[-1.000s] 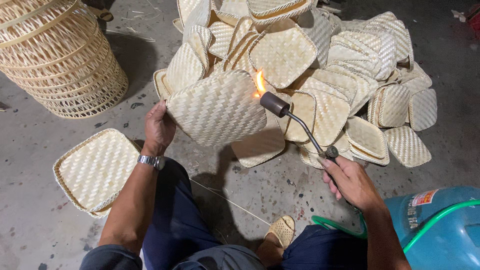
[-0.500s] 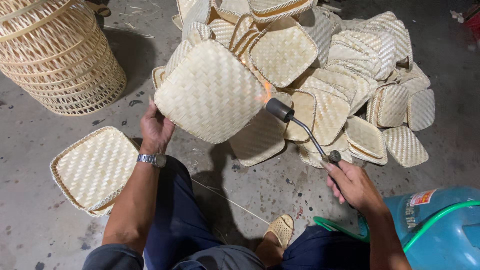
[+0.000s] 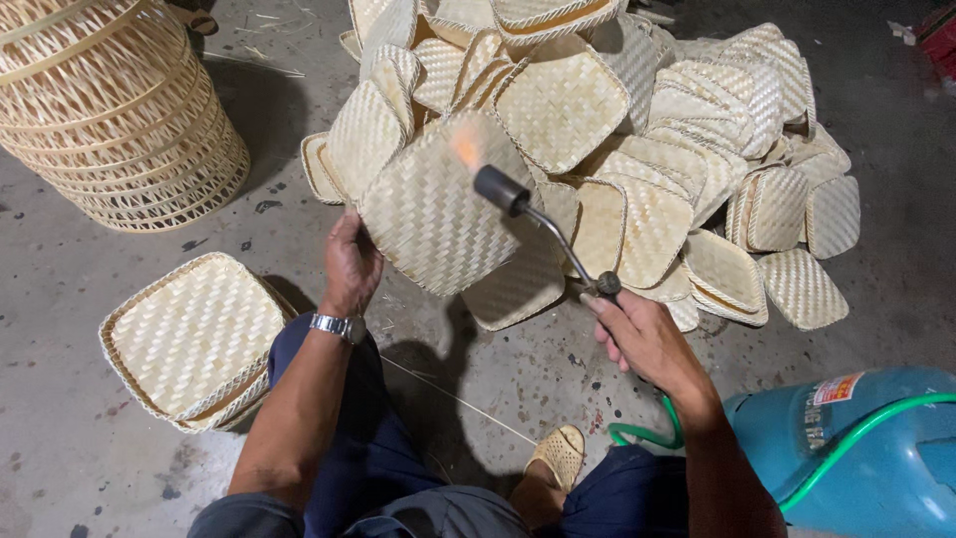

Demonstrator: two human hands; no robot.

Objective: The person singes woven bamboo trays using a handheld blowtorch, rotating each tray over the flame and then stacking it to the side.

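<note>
Stained grey concrete floor [image 3: 80,478], shadowed at top.

The left hand [image 3: 351,261], a silver wristwatch [image 3: 339,326] on its wrist, grips the lower left edge of a pale square woven bamboo tray [image 3: 433,214] and holds it tilted up off the floor. The right hand [image 3: 642,334] is closed around the handle of a black-nozzled gas torch [image 3: 543,224], whose small orange flame [image 3: 465,149] plays against the tray's woven face near its upper edge. Behind lies a heap of similar woven bamboo trays [image 3: 677,149]. A short stack of finished woven trays [image 3: 189,339] sits on the grey concrete floor [image 3: 60,299] beside the left knee. A tall open-weave bamboo basket [image 3: 110,110] stands at upper left. A blue gas cylinder [image 3: 856,458] with a green hose [image 3: 856,423] lies at lower right.
</note>
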